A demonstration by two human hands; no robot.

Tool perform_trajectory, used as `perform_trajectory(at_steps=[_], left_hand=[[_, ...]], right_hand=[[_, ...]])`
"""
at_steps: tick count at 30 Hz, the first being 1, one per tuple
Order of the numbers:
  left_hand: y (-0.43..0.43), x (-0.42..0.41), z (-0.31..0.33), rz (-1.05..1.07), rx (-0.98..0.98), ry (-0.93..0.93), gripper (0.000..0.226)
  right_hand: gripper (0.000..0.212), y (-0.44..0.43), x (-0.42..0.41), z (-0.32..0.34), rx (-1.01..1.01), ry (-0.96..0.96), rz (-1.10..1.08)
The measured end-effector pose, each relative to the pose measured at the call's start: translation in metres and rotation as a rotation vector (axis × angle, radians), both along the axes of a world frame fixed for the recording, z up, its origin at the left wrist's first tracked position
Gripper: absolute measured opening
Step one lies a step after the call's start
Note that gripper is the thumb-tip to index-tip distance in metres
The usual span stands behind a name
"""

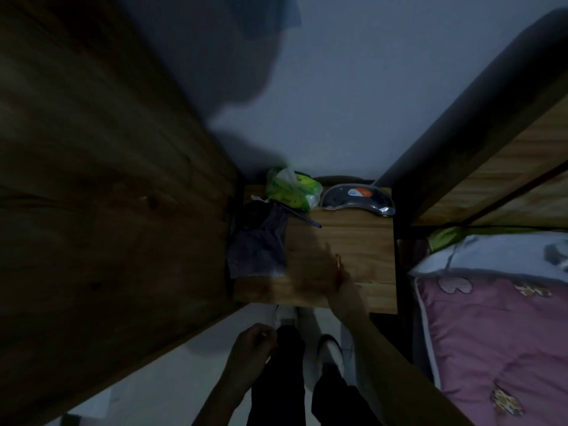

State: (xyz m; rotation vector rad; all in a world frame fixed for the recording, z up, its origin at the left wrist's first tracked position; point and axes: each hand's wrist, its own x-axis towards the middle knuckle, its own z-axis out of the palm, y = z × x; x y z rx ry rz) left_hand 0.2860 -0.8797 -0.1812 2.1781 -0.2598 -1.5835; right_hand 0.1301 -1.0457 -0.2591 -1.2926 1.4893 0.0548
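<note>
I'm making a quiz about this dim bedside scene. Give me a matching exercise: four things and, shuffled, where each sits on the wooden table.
Things: 1 green bag; 2 grey cloth; 3 clear pack; 4 right hand.
Places: A back right corner of the table; B over the front; C left side; D back, left of the clear pack.
Pairs: 1-D; 2-C; 3-A; 4-B.

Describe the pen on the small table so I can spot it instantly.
Find the small wooden table between the wardrobe and the bed. At its back left, just in front of the green bag and beside the grey cloth, lies the pen. It is the only thin, dark thing there; its neighbours are soft and bulky.
</note>
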Motion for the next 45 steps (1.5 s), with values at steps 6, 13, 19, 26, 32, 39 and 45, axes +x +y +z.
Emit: perform_trajectory(at_steps=[6, 13, 19, 26, 32, 39, 45], left_hand=[[0.008, -0.008, 0.054, -0.033, -0.056, -0.006, 0.016], [0.026, -0.027, 0.129, -0.151, -0.081, -0.013, 0.015], [0.049, -0.035, 0.171, -0.307, -0.106, -0.072, 0.018], [0.073, -0.023, 0.171, -0.566, -0.063, -0.022, 0.018], [0.079, -0.030, 0.182, -0.841, -0.024, -0.044, 0.021], [0.108, -0.086, 0.195, -1.163, -0.001, -0.026, 0.020], [0.150, -0.162, 0.198, -1.501, 0.001, 0.021, 0.020]], right_hand=[[0.028, 0.037, -0.040, 0.067, 0.021, 0.040, -0.121], [0.044, 0.092, -0.095, 0.159, 0.157, 0.014, -0.188], [0.039, 0.143, -0.147, 0.221, 0.057, 0.247, -0.303], [0.037, 0.234, -0.189, 0.259, 0.057, 0.167, -0.618], [0.041, 0.348, -0.184, 0.265, 0.094, 0.168, -0.882], [0.043, 0.508, -0.180, 0.260, 0.192, 0.172, -1.396], [0.041, 0.634, -0.160, 0.256, 0.293, 0.106, -1.788]])
